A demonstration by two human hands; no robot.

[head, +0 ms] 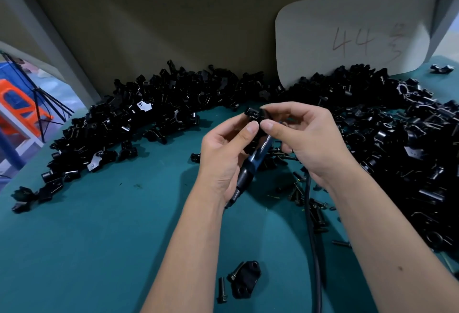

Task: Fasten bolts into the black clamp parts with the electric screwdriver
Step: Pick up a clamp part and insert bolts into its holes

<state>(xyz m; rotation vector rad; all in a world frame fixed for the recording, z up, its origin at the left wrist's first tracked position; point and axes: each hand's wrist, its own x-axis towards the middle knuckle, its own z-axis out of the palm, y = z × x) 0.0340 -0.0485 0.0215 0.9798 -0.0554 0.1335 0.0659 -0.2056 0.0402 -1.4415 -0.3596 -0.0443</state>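
Both hands meet over the middle of the teal table [104,250]. My left hand [223,158] and my right hand [308,144] pinch one small black clamp part [253,115] between thumbs and fingertips. The blue-and-black electric screwdriver [258,158] lies slanted on the table under my hands, and its black cable [313,250] runs toward the near edge. Loose black bolts [308,203] are scattered right of the screwdriver. Another clamp part [246,279] with a bolt [221,289] beside it lies near the front edge.
A long heap of black clamp parts [159,111] curves along the back and left, and a thicker heap [407,144] fills the right side. A beige board with a paper sheet marked "44" [352,37] stands behind. An orange stool [19,109] shows far left.
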